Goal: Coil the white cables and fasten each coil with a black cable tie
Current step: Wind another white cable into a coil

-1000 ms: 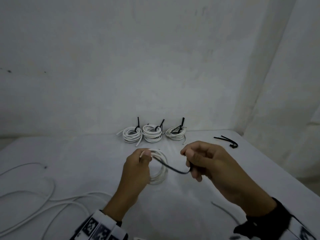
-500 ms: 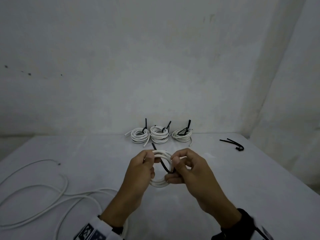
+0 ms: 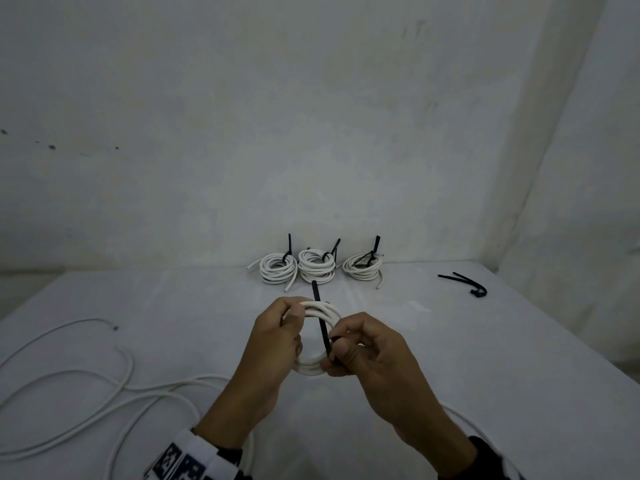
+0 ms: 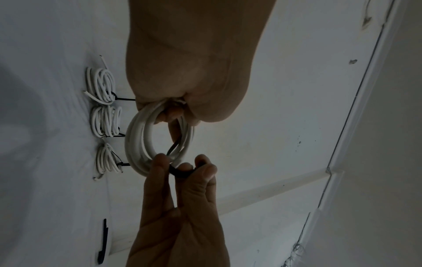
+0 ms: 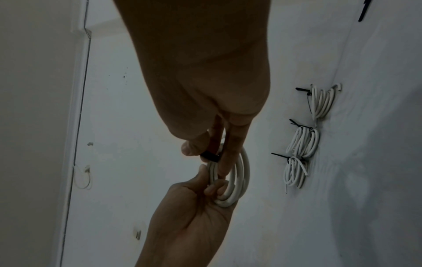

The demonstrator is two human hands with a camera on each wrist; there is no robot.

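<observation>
My left hand (image 3: 292,315) grips a small coil of white cable (image 3: 325,310) by its left side and holds it above the table. A black cable tie (image 3: 320,317) runs up across the coil, with its tail sticking out above. My right hand (image 3: 336,355) pinches the tie's lower end at the coil's right rim. In the left wrist view the right fingertips (image 4: 160,162) hold the tie's head (image 4: 180,172) against the coil (image 4: 137,142). The right wrist view shows the same pinch on the tie (image 5: 210,156) beside the coil (image 5: 242,173).
Three tied coils (image 3: 317,266) stand in a row at the back of the white table (image 3: 485,358), against the wall. Spare black ties (image 3: 467,284) lie at the back right. A long loose white cable (image 3: 86,393) sprawls over the left front.
My right hand has moved left to the coil with the tie. The tie, first stretched sideways between the hands, now stands nearly upright across the coil.
</observation>
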